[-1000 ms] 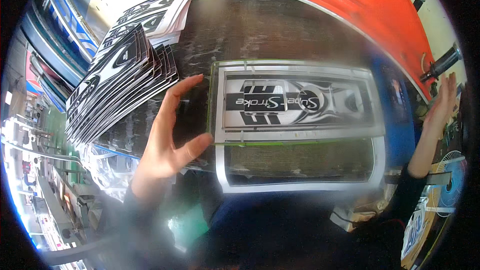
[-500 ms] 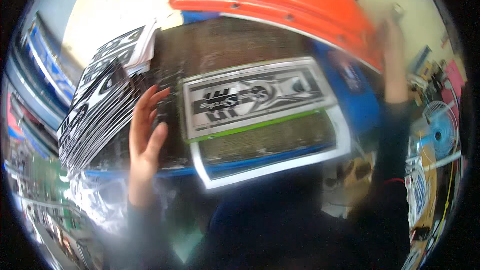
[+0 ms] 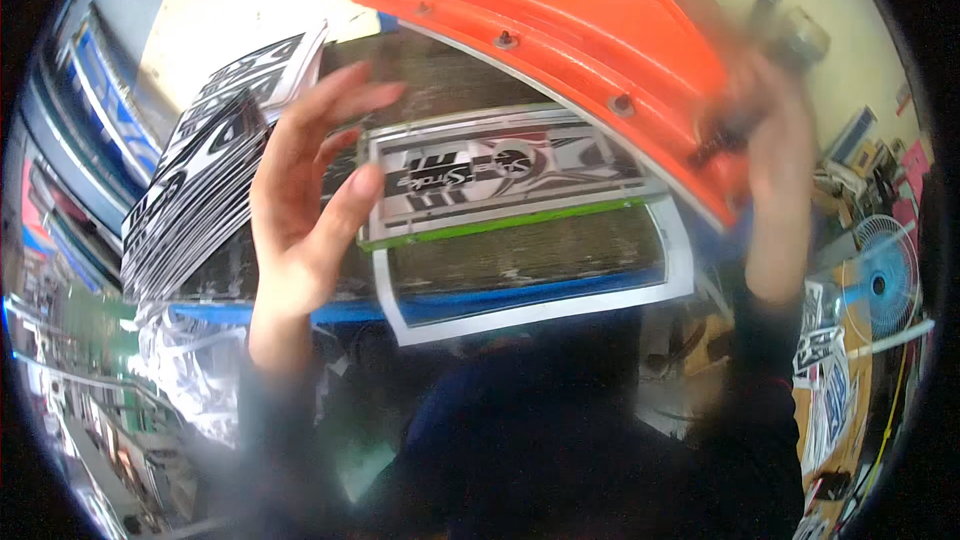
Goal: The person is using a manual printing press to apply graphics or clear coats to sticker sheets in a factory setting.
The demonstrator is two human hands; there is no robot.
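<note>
head view, only one available: left hand (image 3: 292, 225) held wide, fingers spread and bent, thumb in front of or beside the near left corner of a clear rectangular slab with a bright green edge (image 3: 510, 217); contact cannot be told. slab lies on the dark worn wooden bench (image 3: 435, 70), between the two hands, black-and-white patterned print showing through it; a white rectangular paper border (image 3: 677, 250) extends from under its near side. right hand (image 3: 770, 135) blurred, at the right end of the large glossy orange moulded panel (image 3: 560, 0); cannot tell whether it grips. change: half a second ago the panel stood clear of the slab; now its white lower edge crosses the slab's far right part. meaning, as judged: access from that side is narrower, near left remains exposed. fanned stack of black-and-white prints (image 3: 205, 190) at left.
</note>
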